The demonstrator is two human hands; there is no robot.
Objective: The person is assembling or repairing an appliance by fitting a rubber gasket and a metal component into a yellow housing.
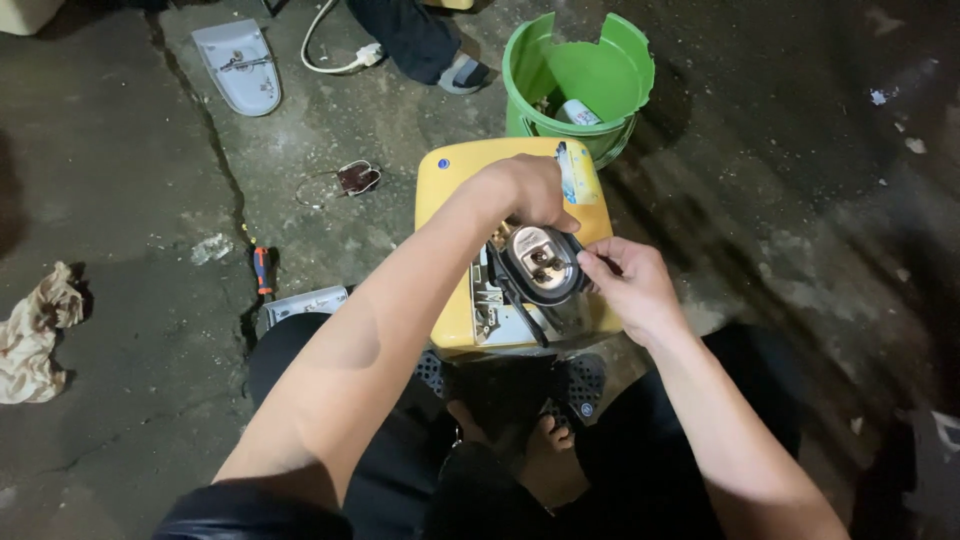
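A yellow appliance casing (450, 200) lies on the concrete floor between my knees, its open side up. A round metal part with a black rim (540, 262) sits in the opening. My left hand (525, 190) reaches over the casing and grips the top edge of that round part. My right hand (625, 285) pinches its black rim from the right. Grey inner fittings (490, 315) show below the round part.
A broken green plastic bucket (580, 75) stands just beyond the casing. A red-handled screwdriver (262, 270) and a white cover (240, 65) lie to the left, with a crumpled rag (35, 335) farther left. Another person's sandalled foot (455, 70) is at the top.
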